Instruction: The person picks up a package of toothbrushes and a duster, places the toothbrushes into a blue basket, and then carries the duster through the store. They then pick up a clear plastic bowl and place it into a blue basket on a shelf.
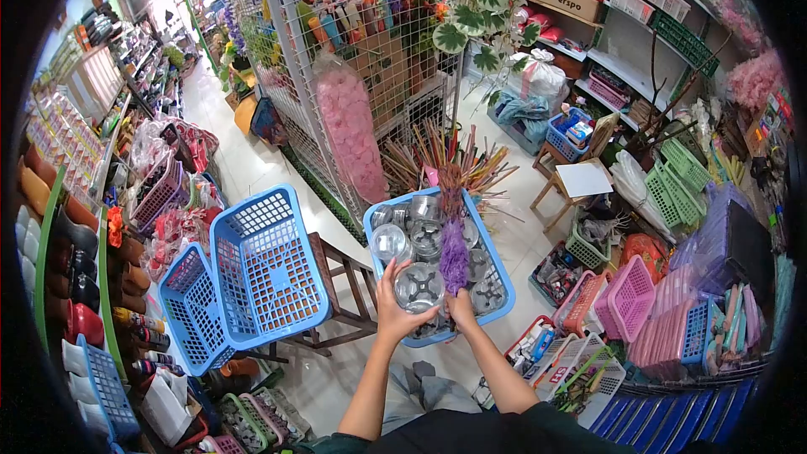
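Observation:
My left hand [397, 313] grips a round clear jar [419, 287], fingers curled along its left side and thumb across the near side. A dark cross-shaped pattern shows through it. In my right hand [461, 311] is the lower end of a fluffy purple and brown duster [454, 245], which points away from me. Both are above a blue plastic basket [504, 279] in front of me. Several clear round jars fill it, and one jar [389, 242] sits just beyond my left fingertips. The duster covers part of the jars behind it.
Two blue perforated baskets [282, 202] stand left, near a brown wooden stool [346, 277]. Behind the jars are a bundle of thin sticks [437, 160] and a wire mesh rack [290, 59]. Pink baskets [626, 298] and a small wooden chair [559, 193] are on the right.

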`<move>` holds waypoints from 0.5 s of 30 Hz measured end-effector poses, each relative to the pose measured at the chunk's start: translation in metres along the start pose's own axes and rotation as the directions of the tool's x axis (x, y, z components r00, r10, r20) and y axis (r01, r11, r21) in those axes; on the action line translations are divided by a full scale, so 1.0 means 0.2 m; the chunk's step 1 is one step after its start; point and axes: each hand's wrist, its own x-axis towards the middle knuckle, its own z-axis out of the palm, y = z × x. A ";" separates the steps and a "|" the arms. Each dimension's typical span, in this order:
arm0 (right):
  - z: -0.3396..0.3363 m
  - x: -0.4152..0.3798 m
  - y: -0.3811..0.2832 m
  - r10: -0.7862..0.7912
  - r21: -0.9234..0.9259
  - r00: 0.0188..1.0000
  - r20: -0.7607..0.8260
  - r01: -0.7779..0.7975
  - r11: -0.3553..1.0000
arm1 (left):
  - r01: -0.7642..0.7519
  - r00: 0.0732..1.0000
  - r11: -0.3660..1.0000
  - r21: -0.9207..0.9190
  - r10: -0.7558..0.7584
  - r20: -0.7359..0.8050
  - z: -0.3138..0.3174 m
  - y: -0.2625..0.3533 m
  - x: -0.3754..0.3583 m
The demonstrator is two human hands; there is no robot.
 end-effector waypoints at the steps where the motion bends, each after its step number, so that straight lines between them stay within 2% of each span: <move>1: 0.00 -0.02 -0.03 0.018 0.029 0.999 0.032 -0.019 0.999 | 0.000 1.000 1.000 0.001 0.000 -0.002 0.00 0.00 0.00; 5: -0.05 -0.08 -0.10 -0.032 -0.091 0.993 0.109 0.042 0.995 | 0.005 1.000 1.000 -0.008 -0.005 -0.017 0.00 0.02 -0.02; 7: -0.08 -0.09 -0.13 -0.171 -0.467 0.980 0.098 0.197 0.862 | -0.007 1.000 0.999 -0.034 0.006 -0.019 0.00 0.05 -0.02; 8: -0.10 -0.09 -0.15 -0.176 -0.465 0.979 0.099 0.202 0.862 | -0.005 1.000 1.000 -0.023 0.005 -0.023 -0.01 0.06 -0.02; 10: -0.14 -0.11 -0.22 -0.012 -0.552 0.986 0.164 0.102 0.828 | -0.009 1.000 1.000 -0.011 0.009 -0.030 -0.01 0.09 -0.02; 15: -0.20 -0.14 -0.33 -0.045 -0.507 0.995 0.094 0.087 0.858 | -0.066 0.998 0.998 0.023 0.066 -0.014 -0.05 0.16 -0.02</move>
